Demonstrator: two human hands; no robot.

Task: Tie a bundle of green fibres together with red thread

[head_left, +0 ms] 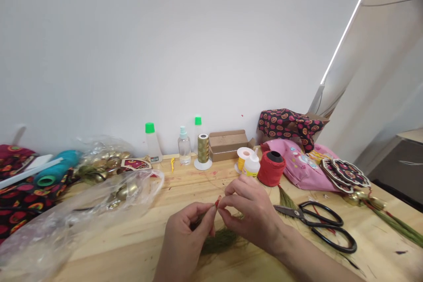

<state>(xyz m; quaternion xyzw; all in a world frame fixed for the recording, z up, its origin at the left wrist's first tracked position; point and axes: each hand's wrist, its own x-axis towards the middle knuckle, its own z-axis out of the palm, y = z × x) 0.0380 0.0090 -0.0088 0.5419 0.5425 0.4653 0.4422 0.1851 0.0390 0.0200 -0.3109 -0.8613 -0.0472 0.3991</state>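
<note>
My left hand [185, 238] and my right hand [253, 216] meet above the wooden table [132, 233], both with fingers pinched shut. Between the fingertips sits a small red-wrapped tip [217, 202] of a bundle of green grass-like fibres [221, 240], which trails down under my hands. The left thumb and forefinger grip the bundle just below the red end; the right fingers pinch the red end itself.
Black scissors [322, 222] lie right of my hands. Behind are a red thread spool [271, 167], gold spool [202, 150], yellow glue bottle [251, 166], clear bottles [183, 145], a cardboard box [228, 143]. Plastic bags with gold bells [109, 176] and patterned cloth [20, 194] lie left.
</note>
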